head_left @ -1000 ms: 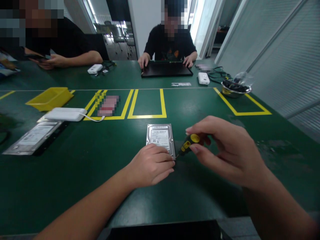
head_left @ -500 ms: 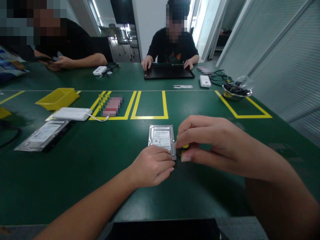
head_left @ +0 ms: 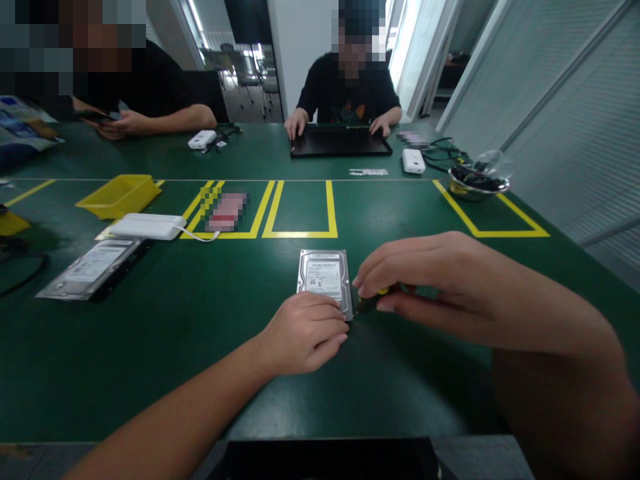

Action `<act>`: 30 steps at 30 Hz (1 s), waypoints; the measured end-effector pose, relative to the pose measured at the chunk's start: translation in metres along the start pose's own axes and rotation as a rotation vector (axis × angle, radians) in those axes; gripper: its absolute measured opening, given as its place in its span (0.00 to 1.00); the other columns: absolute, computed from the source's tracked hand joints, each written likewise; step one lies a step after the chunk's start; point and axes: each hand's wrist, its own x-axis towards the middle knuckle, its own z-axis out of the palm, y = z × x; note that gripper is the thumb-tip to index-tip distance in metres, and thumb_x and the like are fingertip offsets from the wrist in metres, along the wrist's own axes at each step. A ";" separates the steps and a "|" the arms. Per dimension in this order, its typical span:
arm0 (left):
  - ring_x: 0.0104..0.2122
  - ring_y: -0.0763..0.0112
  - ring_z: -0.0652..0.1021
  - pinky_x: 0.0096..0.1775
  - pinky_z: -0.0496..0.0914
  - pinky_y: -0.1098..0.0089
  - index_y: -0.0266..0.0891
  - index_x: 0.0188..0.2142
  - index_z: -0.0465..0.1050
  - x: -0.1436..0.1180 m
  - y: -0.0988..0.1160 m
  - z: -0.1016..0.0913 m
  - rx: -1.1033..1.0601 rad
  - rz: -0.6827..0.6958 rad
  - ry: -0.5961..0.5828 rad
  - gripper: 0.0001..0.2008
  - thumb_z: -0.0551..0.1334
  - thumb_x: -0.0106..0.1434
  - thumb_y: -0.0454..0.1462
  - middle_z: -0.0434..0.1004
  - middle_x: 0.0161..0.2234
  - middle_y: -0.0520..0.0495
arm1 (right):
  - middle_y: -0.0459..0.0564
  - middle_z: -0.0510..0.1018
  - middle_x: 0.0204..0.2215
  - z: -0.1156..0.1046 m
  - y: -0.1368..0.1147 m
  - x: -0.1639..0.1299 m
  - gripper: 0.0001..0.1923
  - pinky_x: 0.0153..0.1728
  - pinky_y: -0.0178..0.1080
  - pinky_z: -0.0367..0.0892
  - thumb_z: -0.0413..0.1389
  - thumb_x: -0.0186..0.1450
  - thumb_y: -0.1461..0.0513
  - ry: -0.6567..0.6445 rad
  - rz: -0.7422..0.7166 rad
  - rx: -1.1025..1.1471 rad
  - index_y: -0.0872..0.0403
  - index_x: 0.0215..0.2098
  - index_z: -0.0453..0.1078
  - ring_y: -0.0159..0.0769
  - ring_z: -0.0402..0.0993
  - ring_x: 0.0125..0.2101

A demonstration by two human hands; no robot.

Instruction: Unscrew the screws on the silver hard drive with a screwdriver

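Hard drive: a silver hard drive (head_left: 324, 279) lies flat, label up, on the green bench (head_left: 200, 333), near its front edge and just in front of a yellow taped rectangle (head_left: 300, 210).
Left hand: the left hand (head_left: 303, 333) lies palm down on the near end of the hard drive, fingers curled and pressed against its near right corner, gripping nothing else.
Right hand: the right hand (head_left: 425, 283) is closed in a narrow pinch on a screwdriver (head_left: 373, 301), thumb below and fingers above.
Screwdriver: only a bit of the black and yellow handle shows between the fingers; it slants down to the left, and its tip sits at the near right corner of the hard drive, touching or nearly so, I cannot tell which.
Left side of bench: a 2nd drive (head_left: 90, 268) lies flat, well apart from the hands, with a white box (head_left: 146, 227) and its cable behind it, and a yellow bin (head_left: 119, 195) further back.
Right side of bench: a metal bowl (head_left: 477, 185) stands at the far corner of another taped outline.
Far side: 1 person sits opposite with both hands at a black laptop (head_left: 340, 143); another person's forearm (head_left: 160, 121) rests on the bench to the far left, beside a small white adapter (head_left: 202, 139).
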 end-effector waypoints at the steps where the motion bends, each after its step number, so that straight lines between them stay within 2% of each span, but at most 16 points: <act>1: 0.43 0.64 0.80 0.48 0.73 0.61 0.38 0.41 0.78 0.000 0.000 0.000 -0.005 -0.003 0.007 0.08 0.60 0.66 0.35 0.83 0.39 0.48 | 0.48 0.78 0.41 0.000 0.000 -0.001 0.08 0.41 0.35 0.70 0.53 0.68 0.66 -0.008 -0.006 0.004 0.52 0.43 0.72 0.32 0.75 0.40; 9: 0.43 0.64 0.81 0.48 0.73 0.61 0.38 0.39 0.78 0.001 0.002 -0.002 -0.039 -0.032 0.020 0.08 0.60 0.66 0.35 0.83 0.40 0.47 | 0.48 0.76 0.40 0.000 0.001 -0.001 0.05 0.37 0.34 0.67 0.54 0.68 0.63 0.006 0.029 -0.003 0.53 0.39 0.72 0.32 0.72 0.38; 15: 0.44 0.63 0.80 0.47 0.72 0.61 0.38 0.40 0.78 -0.001 0.001 0.000 -0.052 -0.050 0.014 0.08 0.60 0.66 0.35 0.82 0.39 0.46 | 0.46 0.77 0.35 0.004 0.003 -0.001 0.05 0.35 0.35 0.66 0.57 0.67 0.61 0.088 0.083 -0.033 0.52 0.41 0.70 0.32 0.71 0.34; 18: 0.43 0.64 0.80 0.47 0.71 0.60 0.38 0.42 0.77 -0.003 0.000 0.001 -0.032 -0.060 0.000 0.09 0.59 0.66 0.36 0.82 0.40 0.45 | 0.47 0.77 0.37 0.004 0.004 -0.002 0.05 0.36 0.36 0.66 0.56 0.67 0.60 0.072 0.076 -0.042 0.52 0.41 0.71 0.34 0.72 0.35; 21: 0.45 0.63 0.79 0.49 0.68 0.59 0.38 0.45 0.76 -0.003 0.000 -0.001 0.043 -0.088 -0.018 0.10 0.59 0.67 0.36 0.81 0.43 0.44 | 0.49 0.75 0.41 0.002 0.004 -0.003 0.06 0.38 0.37 0.67 0.54 0.68 0.62 0.042 0.074 -0.047 0.51 0.42 0.72 0.34 0.71 0.39; 23: 0.50 0.59 0.77 0.51 0.65 0.56 0.38 0.49 0.75 -0.002 0.000 -0.003 0.125 -0.121 -0.029 0.12 0.60 0.67 0.38 0.80 0.47 0.42 | 0.49 0.73 0.42 0.001 0.003 -0.003 0.06 0.38 0.36 0.66 0.53 0.69 0.63 0.042 0.092 -0.048 0.51 0.42 0.72 0.33 0.70 0.39; 27: 0.57 0.51 0.71 0.55 0.59 0.48 0.38 0.57 0.69 0.000 0.001 -0.006 0.263 -0.175 -0.107 0.20 0.61 0.67 0.42 0.75 0.55 0.40 | 0.47 0.73 0.40 0.001 0.002 -0.002 0.05 0.37 0.34 0.65 0.53 0.69 0.63 0.048 0.090 -0.032 0.52 0.40 0.72 0.30 0.70 0.38; 30: 0.59 0.50 0.70 0.57 0.58 0.46 0.39 0.59 0.67 0.001 0.001 -0.005 0.289 -0.194 -0.150 0.22 0.60 0.67 0.43 0.73 0.58 0.39 | 0.47 0.74 0.38 0.002 0.002 -0.001 0.05 0.36 0.34 0.64 0.53 0.69 0.63 0.060 0.081 -0.030 0.52 0.39 0.72 0.30 0.70 0.36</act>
